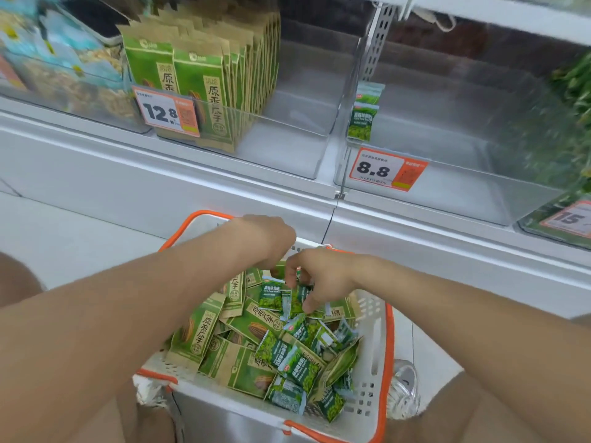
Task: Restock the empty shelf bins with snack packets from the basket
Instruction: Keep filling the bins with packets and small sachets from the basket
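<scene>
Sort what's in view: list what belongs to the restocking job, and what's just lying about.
Job: basket, small green packets, large green packets, nearly empty 8.8 bin, half-filled 12.8 bin, left hand, right hand.
Lying about: clear bottle beside the basket, stocked far-left bin, stocked far-right bin.

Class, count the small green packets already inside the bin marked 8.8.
2 small green packets, both at the left wall of the 8.8 bin: a front packet and a rear packet behind it. Others might hide behind them.
</scene>
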A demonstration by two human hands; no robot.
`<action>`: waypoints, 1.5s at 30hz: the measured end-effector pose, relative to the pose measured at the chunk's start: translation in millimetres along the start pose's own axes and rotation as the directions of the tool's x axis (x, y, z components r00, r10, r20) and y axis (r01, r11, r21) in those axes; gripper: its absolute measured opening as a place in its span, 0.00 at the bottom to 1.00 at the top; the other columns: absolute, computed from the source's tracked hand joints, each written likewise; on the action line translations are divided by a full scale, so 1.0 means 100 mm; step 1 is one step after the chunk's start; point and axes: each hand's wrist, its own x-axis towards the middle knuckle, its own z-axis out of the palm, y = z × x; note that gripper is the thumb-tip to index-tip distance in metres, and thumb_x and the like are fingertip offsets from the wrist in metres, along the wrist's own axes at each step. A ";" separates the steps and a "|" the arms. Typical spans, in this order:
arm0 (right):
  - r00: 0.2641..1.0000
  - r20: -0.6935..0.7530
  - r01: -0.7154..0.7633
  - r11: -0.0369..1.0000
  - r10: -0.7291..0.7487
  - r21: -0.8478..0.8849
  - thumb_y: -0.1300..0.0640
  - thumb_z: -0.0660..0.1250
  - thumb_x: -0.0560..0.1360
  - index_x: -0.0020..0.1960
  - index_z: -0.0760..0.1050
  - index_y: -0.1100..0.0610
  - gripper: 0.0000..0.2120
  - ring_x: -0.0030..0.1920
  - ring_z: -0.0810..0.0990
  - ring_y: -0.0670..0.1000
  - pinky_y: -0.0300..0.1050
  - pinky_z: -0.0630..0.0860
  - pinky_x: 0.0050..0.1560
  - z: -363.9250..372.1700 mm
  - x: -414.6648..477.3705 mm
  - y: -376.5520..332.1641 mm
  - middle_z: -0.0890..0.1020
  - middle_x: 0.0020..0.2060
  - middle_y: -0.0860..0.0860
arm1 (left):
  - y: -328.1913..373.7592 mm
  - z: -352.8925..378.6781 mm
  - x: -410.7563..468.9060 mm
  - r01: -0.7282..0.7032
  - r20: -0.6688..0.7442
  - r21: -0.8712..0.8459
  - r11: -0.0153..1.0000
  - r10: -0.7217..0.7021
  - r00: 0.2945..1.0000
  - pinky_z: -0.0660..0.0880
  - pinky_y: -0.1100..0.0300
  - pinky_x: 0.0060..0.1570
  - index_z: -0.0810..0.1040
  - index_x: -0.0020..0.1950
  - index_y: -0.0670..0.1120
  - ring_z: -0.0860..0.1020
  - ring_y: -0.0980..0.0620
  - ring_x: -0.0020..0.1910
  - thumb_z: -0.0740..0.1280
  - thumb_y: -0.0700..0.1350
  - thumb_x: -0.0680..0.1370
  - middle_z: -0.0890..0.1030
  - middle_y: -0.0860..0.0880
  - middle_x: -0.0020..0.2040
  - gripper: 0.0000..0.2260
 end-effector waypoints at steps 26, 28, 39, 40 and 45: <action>0.496 -0.600 0.279 0.539 0.628 0.795 0.56 0.74 0.78 0.49 0.81 0.57 0.05 0.43 0.82 0.51 0.41 0.75 0.39 -1.52 -0.92 -0.20 0.86 0.48 0.55 | 0.04 -1.09 -0.44 -0.483 -0.422 -0.835 -0.264 -0.255 0.870 0.84 0.51 0.52 0.84 0.61 0.43 0.87 0.49 0.52 0.74 0.46 0.80 0.88 0.52 0.50 0.12; 0.495 -0.625 0.245 0.594 0.603 0.767 0.54 0.76 0.77 0.51 0.83 0.59 0.09 0.43 0.82 0.51 0.42 0.74 0.39 -1.58 -0.91 -0.17 0.86 0.49 0.58 | 0.06 -1.16 -0.40 -0.538 -0.460 -0.832 -0.138 -0.370 0.807 0.83 0.57 0.45 0.86 0.56 0.47 0.84 0.59 0.47 0.72 0.52 0.81 0.86 0.57 0.44 0.10; 0.433 -0.623 0.163 0.623 0.651 0.765 0.60 0.67 0.80 0.34 0.62 0.53 0.19 0.35 0.59 0.53 0.49 0.59 0.41 -1.92 -0.75 0.22 0.61 0.31 0.53 | -0.02 -1.31 -0.02 -0.579 -0.607 -0.766 0.279 -0.610 0.509 0.77 0.60 0.50 0.86 0.52 0.50 0.81 0.56 0.44 0.68 0.41 0.82 0.84 0.55 0.44 0.07; 0.391 -0.629 0.157 0.624 0.672 0.765 0.60 0.67 0.80 0.35 0.60 0.52 0.20 0.36 0.59 0.53 0.48 0.58 0.41 -1.91 -0.72 0.31 0.60 0.32 0.52 | -0.02 -1.32 -0.02 -0.517 -0.647 -0.753 0.407 -0.599 0.472 0.76 0.60 0.52 0.85 0.54 0.51 0.81 0.55 0.46 0.68 0.41 0.81 0.84 0.55 0.47 0.08; 0.335 -0.631 0.029 0.662 0.699 0.749 0.60 0.70 0.77 0.44 0.77 0.70 0.12 0.38 0.69 0.55 0.48 0.65 0.40 -1.89 -0.50 0.72 0.72 0.36 0.67 | -0.04 -1.33 0.11 -0.316 -0.709 -0.667 0.675 -0.443 0.549 0.71 0.51 0.62 0.73 0.70 0.46 0.75 0.43 0.63 0.69 0.47 0.80 0.76 0.46 0.63 0.19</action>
